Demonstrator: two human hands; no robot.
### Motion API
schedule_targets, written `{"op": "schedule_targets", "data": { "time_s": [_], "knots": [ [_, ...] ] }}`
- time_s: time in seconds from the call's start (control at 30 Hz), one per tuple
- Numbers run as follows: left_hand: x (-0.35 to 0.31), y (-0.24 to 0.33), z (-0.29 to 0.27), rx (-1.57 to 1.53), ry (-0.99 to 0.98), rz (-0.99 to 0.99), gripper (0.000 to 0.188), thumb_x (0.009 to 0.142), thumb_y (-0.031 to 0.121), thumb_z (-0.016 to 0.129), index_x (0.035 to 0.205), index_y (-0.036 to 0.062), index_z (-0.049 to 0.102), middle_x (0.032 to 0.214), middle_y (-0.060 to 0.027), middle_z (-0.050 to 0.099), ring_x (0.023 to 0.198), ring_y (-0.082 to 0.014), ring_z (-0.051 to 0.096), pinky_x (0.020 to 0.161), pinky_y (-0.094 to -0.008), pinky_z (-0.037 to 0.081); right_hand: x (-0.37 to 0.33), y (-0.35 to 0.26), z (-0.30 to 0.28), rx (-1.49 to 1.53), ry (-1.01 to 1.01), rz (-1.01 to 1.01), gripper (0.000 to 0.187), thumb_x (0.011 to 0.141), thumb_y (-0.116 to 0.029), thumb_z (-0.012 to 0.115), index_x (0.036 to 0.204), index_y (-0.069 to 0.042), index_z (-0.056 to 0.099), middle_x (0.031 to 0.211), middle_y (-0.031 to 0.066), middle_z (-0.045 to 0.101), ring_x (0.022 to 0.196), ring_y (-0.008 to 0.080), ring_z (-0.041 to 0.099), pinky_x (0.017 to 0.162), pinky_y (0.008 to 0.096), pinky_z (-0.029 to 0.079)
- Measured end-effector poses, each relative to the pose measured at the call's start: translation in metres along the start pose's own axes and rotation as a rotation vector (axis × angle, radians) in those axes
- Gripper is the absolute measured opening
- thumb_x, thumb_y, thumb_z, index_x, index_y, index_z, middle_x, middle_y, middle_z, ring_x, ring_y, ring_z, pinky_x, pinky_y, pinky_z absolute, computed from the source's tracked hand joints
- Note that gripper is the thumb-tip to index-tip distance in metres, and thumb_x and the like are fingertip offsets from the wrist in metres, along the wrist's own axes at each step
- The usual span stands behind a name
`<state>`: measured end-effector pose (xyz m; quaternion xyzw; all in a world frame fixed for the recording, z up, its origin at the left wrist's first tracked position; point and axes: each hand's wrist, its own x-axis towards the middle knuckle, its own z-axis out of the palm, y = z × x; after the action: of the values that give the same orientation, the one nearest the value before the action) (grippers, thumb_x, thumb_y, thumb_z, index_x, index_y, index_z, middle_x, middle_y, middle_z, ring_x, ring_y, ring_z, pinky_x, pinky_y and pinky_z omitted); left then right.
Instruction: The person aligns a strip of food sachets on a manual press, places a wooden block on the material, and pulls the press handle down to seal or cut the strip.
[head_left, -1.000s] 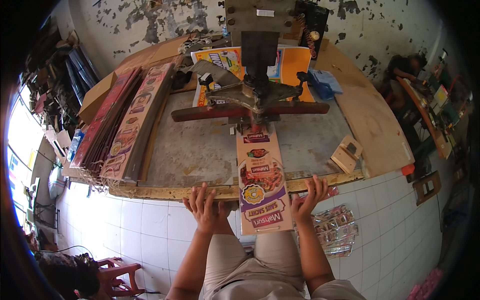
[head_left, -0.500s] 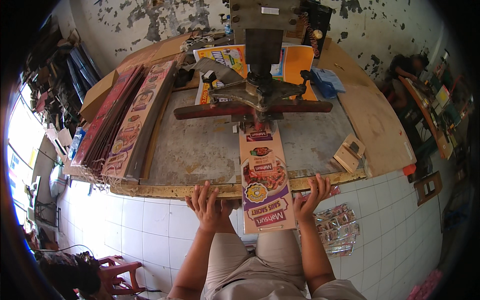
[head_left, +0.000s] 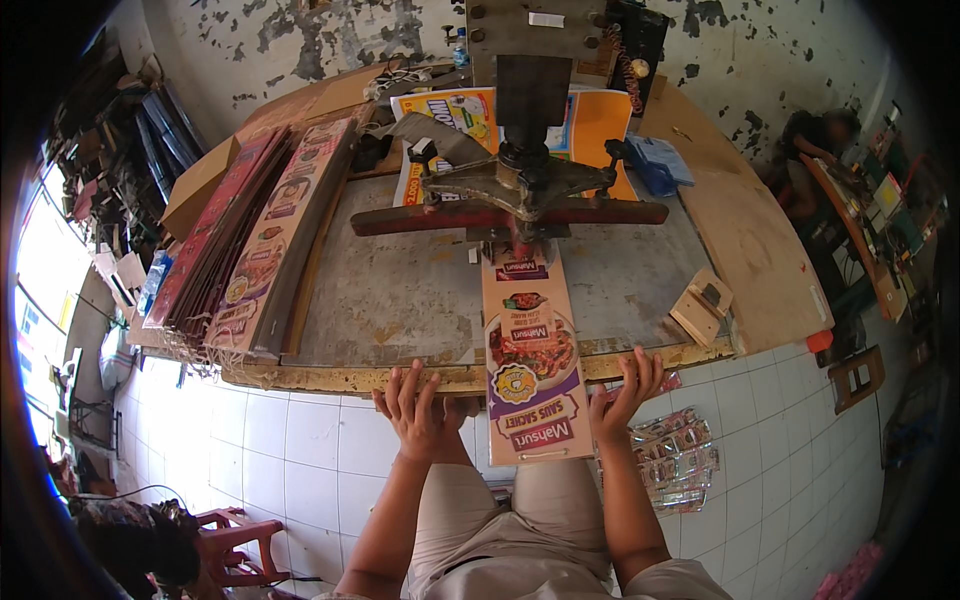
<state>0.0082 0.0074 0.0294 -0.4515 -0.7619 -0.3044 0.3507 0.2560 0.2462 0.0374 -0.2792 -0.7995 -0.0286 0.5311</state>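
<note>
L hand [head_left: 415, 422] & R hand [head_left: 615, 412], fingers loosely spread at table edge [head_left: 310, 378]; printed card [head_left: 530, 345] btwn 'em, press [head_left: 522, 188] beyond fingertips.

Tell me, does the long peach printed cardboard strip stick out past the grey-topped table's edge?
Sticking out: the strip reaches beyond the front edge of the table, between the left hand and right hand.

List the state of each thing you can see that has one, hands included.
Left hand: open, fingers at the table edge
Right hand: open, beside the long card; contact unclear
Long card: printed side up, near end overhanging
Red bar: above the card's far end
Tan card stack: lying at left
Shiny packets: spread on the floor
</note>
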Motion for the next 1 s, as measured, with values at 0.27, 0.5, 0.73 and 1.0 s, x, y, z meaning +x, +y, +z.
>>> {"op": "schedule_targets", "data": {
  "time_s": [0.27, 0.5, 0.73, 1.0],
  "knots": [
    [0.0011, -0.0001, 0.0001, -0.004, 0.006, 0.0, 0.052, 0.094, 0.028, 0.072, 0.144, 0.0162, 0.062, 0.163, -0.0136, 0.056, 0.16, -0.0407, 0.038, 0.136, -0.0625, 0.008, -0.0002, 0.0009, 0.001, 0.005, 0.001, -0.003, 0.057, 0.115, -0.046, 0.048, 0.152, -0.003, 0.053, 0.163, 0.0228, 0.046, 0.155, 0.0507, 0.034, 0.126, 0.0702, 0.024],
    [0.001, 0.0004, -0.0002, 0.014, 0.003, -0.001, 0.049, 0.098, 0.033, 0.072, 0.143, 0.0161, 0.062, 0.163, -0.0134, 0.057, 0.16, -0.0402, 0.039, 0.136, -0.0623, 0.009, 0.0016, 0.0003, 0.0, 0.004, 0.001, -0.009, 0.057, 0.114, -0.045, 0.049, 0.152, -0.003, 0.053, 0.163, 0.0233, 0.046, 0.154, 0.0509, 0.035, 0.125, 0.0707, 0.025],
    [-0.0003, -0.0006, 0.0018, 0.012, 0.01, -0.002, 0.049, 0.099, 0.036, 0.071, 0.143, 0.0162, 0.063, 0.163, -0.0129, 0.057, 0.16, -0.04, 0.038, 0.136, -0.0621, 0.009, 0.0018, 0.0001, 0.0, 0.004, -0.001, -0.014, 0.055, 0.114, -0.042, 0.049, 0.152, -0.002, 0.052, 0.163, 0.0244, 0.046, 0.154, 0.0506, 0.035, 0.126, 0.0705, 0.025],
    [0.0005, -0.001, 0.0033, 0.01, 0.022, 0.005, 0.049, 0.099, 0.035, 0.071, 0.144, 0.0171, 0.062, 0.163, -0.0123, 0.057, 0.161, -0.0395, 0.037, 0.136, -0.0622, 0.009, 0.0016, 0.0013, 0.0007, -0.004, -0.003, -0.018, 0.056, 0.114, -0.042, 0.049, 0.152, -0.002, 0.053, 0.163, 0.0244, 0.046, 0.154, 0.0507, 0.035, 0.126, 0.0705, 0.024]
  ]
}}
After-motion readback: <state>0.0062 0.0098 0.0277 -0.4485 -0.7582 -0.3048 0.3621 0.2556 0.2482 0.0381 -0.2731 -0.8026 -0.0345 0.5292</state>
